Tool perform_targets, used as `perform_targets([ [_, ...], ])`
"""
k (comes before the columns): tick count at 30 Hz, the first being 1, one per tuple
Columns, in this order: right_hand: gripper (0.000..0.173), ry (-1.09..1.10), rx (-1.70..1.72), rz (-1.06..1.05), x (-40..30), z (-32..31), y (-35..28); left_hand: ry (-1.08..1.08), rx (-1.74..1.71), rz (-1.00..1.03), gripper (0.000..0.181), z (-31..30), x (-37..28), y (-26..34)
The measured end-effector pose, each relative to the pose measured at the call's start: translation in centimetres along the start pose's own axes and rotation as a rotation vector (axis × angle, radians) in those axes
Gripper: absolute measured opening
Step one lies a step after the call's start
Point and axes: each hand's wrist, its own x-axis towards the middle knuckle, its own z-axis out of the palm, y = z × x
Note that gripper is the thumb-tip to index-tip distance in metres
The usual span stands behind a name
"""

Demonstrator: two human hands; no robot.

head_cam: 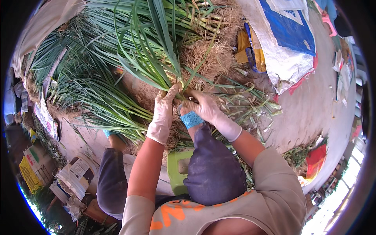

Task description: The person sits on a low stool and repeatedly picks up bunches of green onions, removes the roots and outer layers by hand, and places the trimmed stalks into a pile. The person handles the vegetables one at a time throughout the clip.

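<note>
Both of my hands wear thin whitish gloves. My left hand grips the lower stems of a leafy green onion plant, whose long leaves fan out away from me. Close beside it, my right hand pinches at the base of the same plant, with a yellowish leaf standing up near its fingers. The exact finger contact is partly hidden. Beyond my hands lies a large heap of green onions with tangled dry roots towards the right. A smaller bunch of green onions lies left of my left hand.
Stripped leaves litter the floor at right. A white and blue woven sack lies at upper right. A green plastic stool is beneath me. A white bucket stands at lower left, near a yellow basket.
</note>
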Motion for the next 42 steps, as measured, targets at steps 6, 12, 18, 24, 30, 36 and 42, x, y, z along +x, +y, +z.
perform_targets([
  [6, 0.03, 0.32, 0.18, -0.165, 2.0, 1.7, 2.9, 0.045, -0.06, 0.168, 0.022, -1.0, -0.8, 0.6],
  [12, 0.029, 0.545, 0.963, 0.467, -2.1, -7.2, 3.6, 0.181, -0.338, 0.18, 0.02, -6.3, -0.7, 1.2],
  [18, 0.043, 0.689, -1.298, -0.188, -5.5, -12.9, 4.7, -0.105, -0.329, 0.192, 0.026, -7.7, -1.5, 2.4],
  [24, 0.033, -0.072, -0.316, -0.341, -1.6, -2.1, -0.1, -0.244, -0.396, 0.14, 0.03, -5.4, -2.5, 0.7],
  [30, 0.027, 0.293, -1.012, -0.602, -2.8, 1.2, -1.3, 0.018, -0.154, 0.031, 0.034, -7.7, -2.0, 0.0],
  [36, 0.041, -0.128, -0.467, -0.203, -0.6, 1.3, 0.5, -0.08, -0.245, 0.02, 0.027, -5.5, -2.5, -1.0],
  [42, 0.028, 0.051, 0.106, 0.004, 2.0, 4.7, 0.0, -0.04, -0.214, 0.102, 0.025, -6.1, -2.0, -2.0],
])
